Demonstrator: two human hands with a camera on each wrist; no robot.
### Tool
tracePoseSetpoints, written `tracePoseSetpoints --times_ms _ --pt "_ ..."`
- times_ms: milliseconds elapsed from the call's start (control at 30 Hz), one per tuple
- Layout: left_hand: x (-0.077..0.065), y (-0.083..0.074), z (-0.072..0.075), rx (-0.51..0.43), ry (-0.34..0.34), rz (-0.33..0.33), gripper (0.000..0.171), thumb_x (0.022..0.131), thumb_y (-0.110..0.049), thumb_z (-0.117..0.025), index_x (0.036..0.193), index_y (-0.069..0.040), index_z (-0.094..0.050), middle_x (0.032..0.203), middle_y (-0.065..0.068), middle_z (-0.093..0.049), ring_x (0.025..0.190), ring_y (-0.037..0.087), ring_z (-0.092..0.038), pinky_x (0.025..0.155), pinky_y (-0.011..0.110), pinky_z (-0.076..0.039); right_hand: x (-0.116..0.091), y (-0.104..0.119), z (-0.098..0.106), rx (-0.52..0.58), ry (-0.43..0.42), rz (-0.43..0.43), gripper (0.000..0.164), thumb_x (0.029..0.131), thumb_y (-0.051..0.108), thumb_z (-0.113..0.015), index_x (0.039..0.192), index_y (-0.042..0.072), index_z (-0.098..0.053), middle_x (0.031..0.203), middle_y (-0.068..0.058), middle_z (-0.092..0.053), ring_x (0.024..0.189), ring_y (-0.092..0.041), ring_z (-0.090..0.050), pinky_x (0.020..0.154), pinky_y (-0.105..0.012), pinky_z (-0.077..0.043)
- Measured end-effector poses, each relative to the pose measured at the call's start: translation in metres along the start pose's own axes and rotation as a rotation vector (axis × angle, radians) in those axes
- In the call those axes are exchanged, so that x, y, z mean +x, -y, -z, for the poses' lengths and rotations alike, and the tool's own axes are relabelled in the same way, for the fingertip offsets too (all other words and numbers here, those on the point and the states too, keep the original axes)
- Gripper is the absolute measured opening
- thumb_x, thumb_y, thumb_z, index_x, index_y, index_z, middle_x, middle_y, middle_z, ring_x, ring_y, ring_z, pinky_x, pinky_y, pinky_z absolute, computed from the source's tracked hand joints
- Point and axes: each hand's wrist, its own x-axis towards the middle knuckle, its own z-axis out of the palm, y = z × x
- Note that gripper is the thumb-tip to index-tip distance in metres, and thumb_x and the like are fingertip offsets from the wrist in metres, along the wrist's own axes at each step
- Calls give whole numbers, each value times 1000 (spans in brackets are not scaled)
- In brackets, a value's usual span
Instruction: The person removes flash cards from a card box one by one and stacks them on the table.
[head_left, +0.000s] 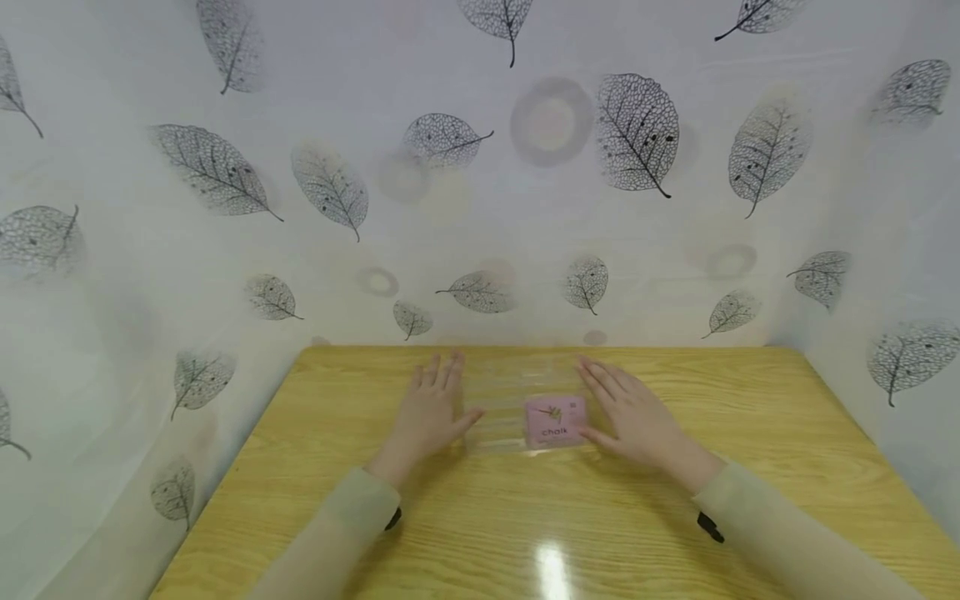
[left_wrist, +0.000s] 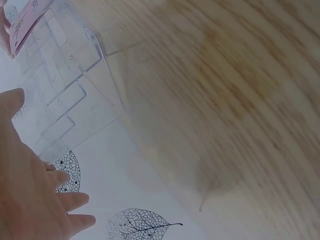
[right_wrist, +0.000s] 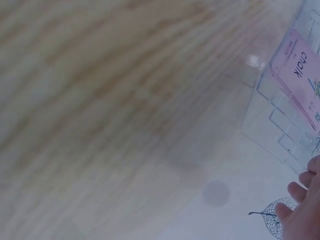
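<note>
Two hands [head_left: 431, 412] [head_left: 636, 418], fingers extended, flank a clear rack [head_left: 495, 406] bearing pink chalk box [head_left: 556, 422].

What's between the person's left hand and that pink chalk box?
Part of the clear plastic holder lies between the left hand and the pink chalk box; the head view shows it.

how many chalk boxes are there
1: the pink chalk box is at the right end of the clear holder, by the right hand. No others show.
</note>
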Motion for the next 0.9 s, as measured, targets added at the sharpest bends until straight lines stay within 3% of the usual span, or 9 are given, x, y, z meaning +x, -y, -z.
tracePoseSetpoints --times_ms 200,900 --pt "5 -7 -2 -37 -12 -16 96 105 -59 -56 169 -1 -15 177 16 -19 163 44 -21 134 59 -16 -10 -1 4 13 13 -25 93 101 52 -62 164 -6 -27 173 -22 -28 159 -43 -32 131 -57 -27" --pt "10 -24 -2 31 22 -49 98 105 -62 -51 169 2 -13 177 21 -15 164 40 -22 135 57 -16 -33 -8 3 -8 -103 16 92 97 51 -66 162 -5 -33 169 -24 -37 150 -46 -43 124 -60 -38"
